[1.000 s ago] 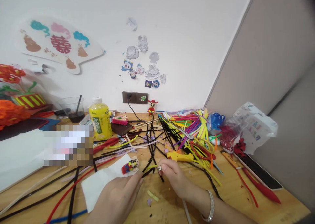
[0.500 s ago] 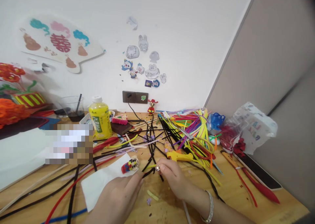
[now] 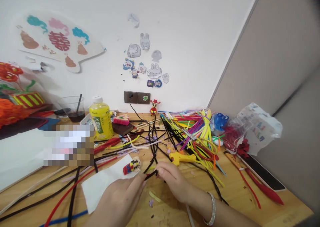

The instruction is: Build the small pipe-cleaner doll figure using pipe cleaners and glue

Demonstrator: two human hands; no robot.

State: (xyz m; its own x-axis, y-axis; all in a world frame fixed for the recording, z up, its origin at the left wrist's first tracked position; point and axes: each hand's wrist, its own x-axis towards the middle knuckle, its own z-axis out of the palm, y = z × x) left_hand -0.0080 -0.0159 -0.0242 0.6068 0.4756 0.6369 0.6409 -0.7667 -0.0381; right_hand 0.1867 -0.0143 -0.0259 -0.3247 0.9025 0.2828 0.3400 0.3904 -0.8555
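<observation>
Between my two hands runs a short black fuzzy stem (image 3: pixel 151 175). My left hand (image 3: pixel 126 193) has its fingers pressed together on the stem's left end. The right hand (image 3: pixel 172 180), with a sparkling bracelet (image 3: pixel 213 209) at its wrist, pinches the curled right end. A small red, blue and cream figure (image 3: pixel 131 166) lies on a white paper (image 3: pixel 100 183) just beyond my left hand. The yellow tool (image 3: pixel 182 158) rests beyond my right hand. Small yellow and purple scraps lie on the wood below the stem.
Many coloured stems (image 3: pixel 190 127) with scissors (image 3: pixel 187 133) fill the back right. A yellow drink bottle (image 3: pixel 101 120), a plastic cup (image 3: pixel 75 110) and a red-hatted figure (image 3: pixel 153 108) stand at the back. Red-handled pliers (image 3: pixel 265 187) and a dark phone-like slab (image 3: pixel 262 173) lie right.
The small shiny thing at my right fingertips no longer shows; the curled black end shows there now. My right hand has turned slightly, and the view has shifted a little.
</observation>
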